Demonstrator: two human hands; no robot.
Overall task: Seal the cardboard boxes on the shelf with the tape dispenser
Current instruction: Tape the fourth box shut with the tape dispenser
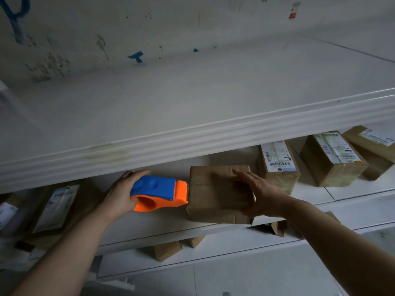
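Shelf (162,222) centre-frame: left hand (119,196) curled round tape dispenser (158,189) at box (213,197) edge, right hand (261,194) flat, fingers straight; sealing likely just starting.

Left hand (120,194): wrapped around the rear of the tape dispenser (159,191), fingers over the top, thumb on the near side. Left forearm (64,253) bare, reaching up from lower left. Right hand (261,194): fingers straight, flat on top of the cardboard box (213,189), thumb down its near face. Right forearm (333,238) bare, angled in from lower right.
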